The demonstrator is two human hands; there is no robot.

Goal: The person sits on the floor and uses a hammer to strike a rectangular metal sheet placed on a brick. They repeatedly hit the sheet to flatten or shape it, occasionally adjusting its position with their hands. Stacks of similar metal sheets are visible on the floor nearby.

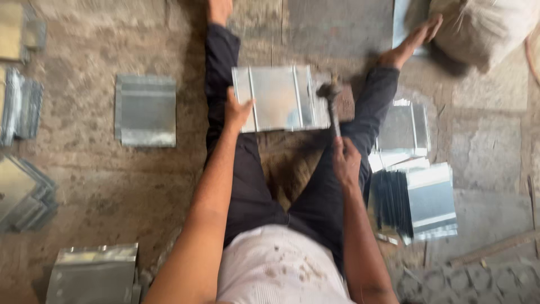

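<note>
I sit on the floor with my legs spread, in dark trousers. A shiny ribbed metal sheet (279, 98) lies between my legs. My left hand (237, 110) grips its left edge. My right hand (345, 160) is closed around the handle of a hammer (332, 101), whose blurred head hangs over the sheet's right edge.
A stack of similar metal sheets (416, 197) rests by my right leg. One flat sheet (145, 110) lies to the left. More piles (22, 191) sit at the left edge, another sheet (94, 274) at bottom left. A large sack (484, 28) stands top right.
</note>
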